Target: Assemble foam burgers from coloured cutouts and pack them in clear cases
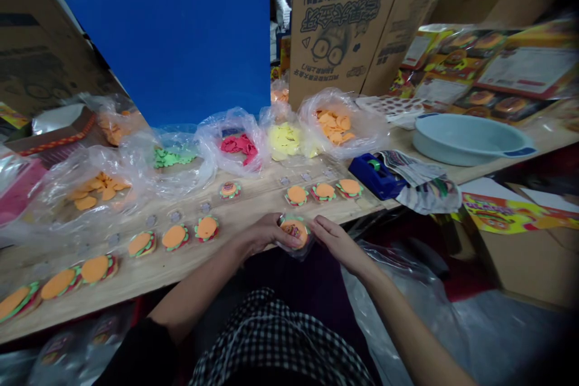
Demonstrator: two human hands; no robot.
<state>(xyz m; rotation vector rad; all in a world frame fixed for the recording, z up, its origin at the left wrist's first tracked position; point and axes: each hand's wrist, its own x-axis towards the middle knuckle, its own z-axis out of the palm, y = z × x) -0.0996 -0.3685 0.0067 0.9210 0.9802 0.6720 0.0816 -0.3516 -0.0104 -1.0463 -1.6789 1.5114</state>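
Between my two hands, at the table's front edge, is a toy burger in a clear plastic case (295, 234) with a printed sticker on top. My left hand (268, 233) grips its left side, thumb over the front. Fingers of my right hand (329, 235) press against its right side. On the wooden table (253, 208) just beyond lies another clear-cased burger with a sticker (230, 190). Uncased burgers stand in a row, several to the left, such as this one (207, 228), and three to the right, one of them here (324, 192).
Along the back, open plastic bags hold orange pieces (333, 125), yellow pieces (284, 140), red pieces (239, 146) and green pieces (174, 157). To the right are a blue tape dispenser (377, 176) and a light-blue basin (470, 139). A blue board (181, 30) and cartons (344, 24) rise behind.
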